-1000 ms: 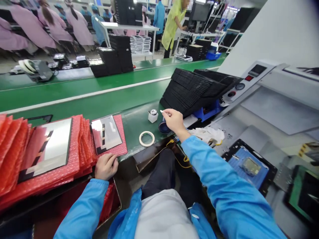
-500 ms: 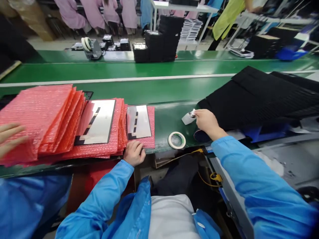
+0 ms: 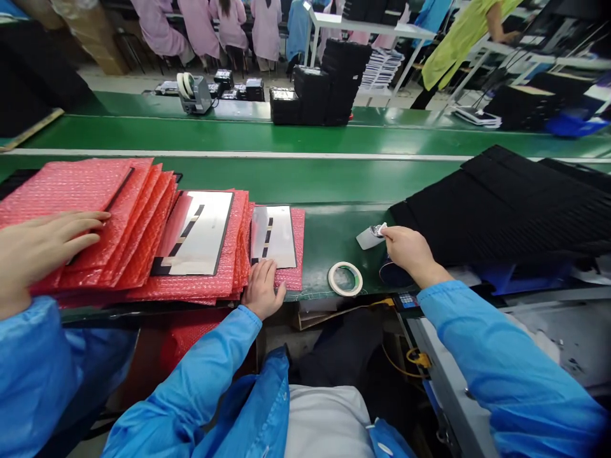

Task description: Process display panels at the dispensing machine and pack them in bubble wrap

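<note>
My left hand [image 3: 261, 289] rests with fingers flat on the near edge of a small silver panel [image 3: 273, 235] that lies on a pink bubble-wrap sheet [image 3: 296, 248]. My right hand [image 3: 405, 249] is closed in a pinch on a small white swab, its tip touching the metal cap of a small white bottle [image 3: 370, 236] on the green belt. A roll of white tape [image 3: 344, 278] lies between my hands. A dark round lid [image 3: 392, 275] sits under my right wrist.
A co-worker's hand [image 3: 45, 242] in a blue sleeve presses on a stack of pink bubble-wrap sheets [image 3: 105, 210] at left, next to a larger silver panel [image 3: 198, 232]. Black trays [image 3: 506, 197] are fanned out at right. Black boxes [image 3: 324, 89] and a tape dispenser [image 3: 193, 94] stand beyond the belt.
The view swung left away from the grey machine. My right hand brought the swab down to the bottle's cap. The co-worker's hand came in over the pink stack.
</note>
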The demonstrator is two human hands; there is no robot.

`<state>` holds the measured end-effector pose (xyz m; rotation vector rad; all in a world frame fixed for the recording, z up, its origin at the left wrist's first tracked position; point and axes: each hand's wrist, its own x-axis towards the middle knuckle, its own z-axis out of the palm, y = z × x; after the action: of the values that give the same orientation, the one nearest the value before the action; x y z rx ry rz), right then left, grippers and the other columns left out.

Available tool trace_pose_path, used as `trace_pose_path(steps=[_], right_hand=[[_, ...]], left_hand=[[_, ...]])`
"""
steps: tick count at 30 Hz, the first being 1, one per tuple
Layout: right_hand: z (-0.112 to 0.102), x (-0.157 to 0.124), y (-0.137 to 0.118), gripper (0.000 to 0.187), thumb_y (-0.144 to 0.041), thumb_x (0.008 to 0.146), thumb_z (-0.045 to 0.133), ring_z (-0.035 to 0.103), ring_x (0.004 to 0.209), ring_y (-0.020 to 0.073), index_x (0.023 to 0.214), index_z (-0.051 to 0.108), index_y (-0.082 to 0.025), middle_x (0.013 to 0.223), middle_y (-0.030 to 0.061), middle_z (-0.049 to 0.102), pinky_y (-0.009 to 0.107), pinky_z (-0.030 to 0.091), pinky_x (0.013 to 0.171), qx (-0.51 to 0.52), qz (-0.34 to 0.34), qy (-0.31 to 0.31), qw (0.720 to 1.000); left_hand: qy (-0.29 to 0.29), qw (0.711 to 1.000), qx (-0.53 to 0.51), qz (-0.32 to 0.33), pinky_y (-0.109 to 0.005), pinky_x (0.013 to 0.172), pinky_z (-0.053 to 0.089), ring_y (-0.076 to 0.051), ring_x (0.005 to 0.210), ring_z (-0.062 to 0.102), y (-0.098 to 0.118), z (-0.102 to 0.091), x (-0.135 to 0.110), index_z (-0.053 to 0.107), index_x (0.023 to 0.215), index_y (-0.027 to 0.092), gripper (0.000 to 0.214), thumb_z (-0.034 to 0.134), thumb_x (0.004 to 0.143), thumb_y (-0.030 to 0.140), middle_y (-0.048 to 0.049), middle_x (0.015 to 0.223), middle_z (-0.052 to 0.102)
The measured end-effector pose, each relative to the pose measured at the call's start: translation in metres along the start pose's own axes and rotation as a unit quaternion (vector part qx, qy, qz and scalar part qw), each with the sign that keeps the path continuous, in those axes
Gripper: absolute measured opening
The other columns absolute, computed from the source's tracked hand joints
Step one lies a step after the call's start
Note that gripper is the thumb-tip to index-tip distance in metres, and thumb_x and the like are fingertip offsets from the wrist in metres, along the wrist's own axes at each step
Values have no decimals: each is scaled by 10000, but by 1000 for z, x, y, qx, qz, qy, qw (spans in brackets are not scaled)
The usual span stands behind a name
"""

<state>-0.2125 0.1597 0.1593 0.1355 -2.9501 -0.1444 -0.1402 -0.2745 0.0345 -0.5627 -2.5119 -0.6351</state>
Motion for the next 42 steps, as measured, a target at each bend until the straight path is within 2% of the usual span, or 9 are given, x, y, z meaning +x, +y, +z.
trace_pose_path(steps=[12, 22, 25, 27, 29, 32, 35, 39, 42], right_hand=[[-6, 6, 5, 352, -239, 1009, 523, 739, 1049, 273, 1161, 837, -191, 1182, 102, 797, 345, 530, 866, 4, 27, 0, 1000], [-3, 0, 3, 366, -237, 1029, 486, 724, 1070, 276, 1156, 824, -176, 1178, 117, 786, 357, 537, 865, -9, -3, 18, 1000], [-2, 0, 8, 363, -246, 1026, 488, 727, 1051, 282, 1145, 825, -186, 1176, 118, 786, 362, 532, 828, -15, -7, 3, 1000], [-6, 0, 9, 368, -251, 1023, 487, 730, 1057, 287, 1160, 822, -185, 1168, 118, 789, 365, 534, 835, -6, 2, 2, 1000], [-16, 1, 5, 380, -258, 1025, 481, 729, 1088, 294, 1191, 815, -180, 1173, 126, 788, 371, 540, 889, 22, 29, 33, 999], [-33, 5, -22, 409, -282, 1043, 460, 722, 1132, 304, 1257, 794, -182, 1200, 145, 780, 394, 542, 982, 97, 59, 94, 989], [-41, 19, -82, 408, -313, 1055, 464, 711, 1158, 314, 1292, 781, -210, 1215, 133, 775, 430, 546, 1036, 189, 23, 90, 978], [-22, 57, -182, 367, -280, 1048, 502, 695, 1183, 296, 1285, 777, -223, 1215, 91, 780, 436, 545, 1087, 271, -91, 17, 958], [6, 88, -240, 364, -176, 1037, 471, 695, 1183, 293, 1223, 784, -167, 1215, 127, 773, 436, 543, 1087, 266, -172, -43, 947]], left_hand=[[-22, 1000, 6, 6, -573, 1236, 420, -398, 1458, 529, 6, -1, 4, 596, 1479, 82, 570, 635, 982, 357, -201, 1498, 629], [-11, 1000, 0, 9, -573, 1219, 445, -394, 1422, 565, 6, -2, 5, 626, 1437, 94, 526, 640, 980, 354, -202, 1470, 647], [-15, 1000, -9, 6, -574, 1223, 443, -392, 1421, 562, 7, -2, 4, 622, 1442, 94, 532, 644, 977, 351, -204, 1473, 643], [-19, 1000, -14, 0, -581, 1225, 440, -391, 1425, 558, 7, -2, 4, 615, 1458, 104, 545, 647, 972, 349, -201, 1479, 640], [-22, 1000, -15, -3, -584, 1230, 435, -393, 1436, 550, 8, -1, 3, 610, 1467, 105, 554, 649, 968, 345, -201, 1485, 636], [-30, 999, -13, -10, -583, 1243, 426, -396, 1465, 526, 10, -1, 2, 610, 1468, 98, 557, 649, 968, 340, -202, 1500, 626], [-38, 999, -12, -18, -583, 1250, 425, -394, 1483, 514, 12, -2, 1, 608, 1475, 93, 561, 645, 974, 343, -202, 1516, 617], [-45, 999, -13, -23, -599, 1240, 433, -393, 1492, 516, 13, -5, 0, 585, 1520, 113, 590, 640, 980, 344, -193, 1533, 612], [-49, 999, -7, -20, -609, 1226, 443, -396, 1494, 518, 12, -8, 1, 581, 1535, 125, 597, 635, 981, 339, -183, 1544, 610]])
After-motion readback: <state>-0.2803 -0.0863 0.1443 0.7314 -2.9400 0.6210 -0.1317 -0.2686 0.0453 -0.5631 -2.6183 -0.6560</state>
